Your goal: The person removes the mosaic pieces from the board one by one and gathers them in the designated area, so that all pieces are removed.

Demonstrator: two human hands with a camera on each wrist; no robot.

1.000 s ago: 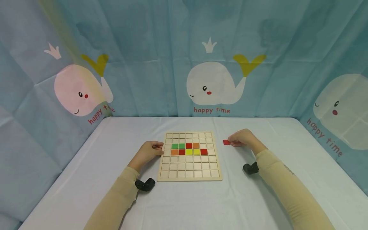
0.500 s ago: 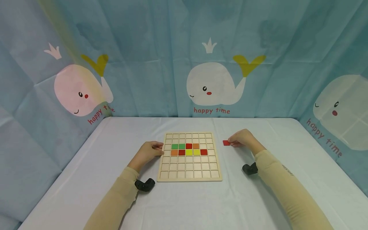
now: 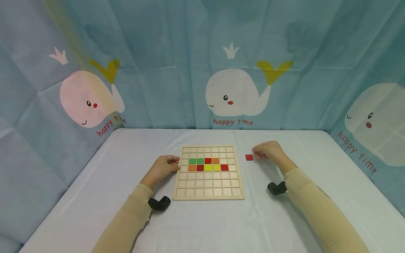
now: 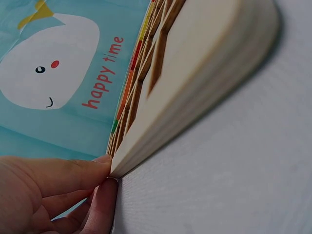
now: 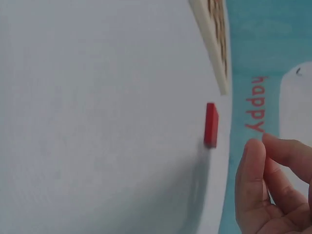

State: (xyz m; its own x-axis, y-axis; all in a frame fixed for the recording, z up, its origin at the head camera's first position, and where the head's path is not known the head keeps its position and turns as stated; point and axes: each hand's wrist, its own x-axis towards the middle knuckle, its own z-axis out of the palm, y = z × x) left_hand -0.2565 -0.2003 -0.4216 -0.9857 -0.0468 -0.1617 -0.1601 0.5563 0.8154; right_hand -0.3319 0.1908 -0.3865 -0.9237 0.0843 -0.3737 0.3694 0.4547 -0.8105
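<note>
A square wooden grid board (image 3: 209, 192) lies flat on the table. Two of its rows carry green, red, orange and yellow square tiles. My left hand (image 3: 160, 171) pinches the board's left edge; the left wrist view shows a finger and the thumb (image 4: 103, 202) right at the wooden rim. To the right of the board a loose red tile (image 3: 249, 157) rests on the white cloth. Just beyond it hovers my right hand (image 3: 271, 151), holding nothing, its thumb and forefinger near each other. The right wrist view shows these fingertips apart from the red tile (image 5: 211, 125).
White cloth (image 3: 202, 225) covers the table. A blue curtain (image 3: 158, 98) printed with whales stands behind it and along both sides. On each wrist sits a black camera, the left one (image 3: 159, 203) close to the board's near left corner.
My right hand has let go of the red tile and drawn slightly away to the right. The tile stays on the cloth. My left hand and the board have not moved.
</note>
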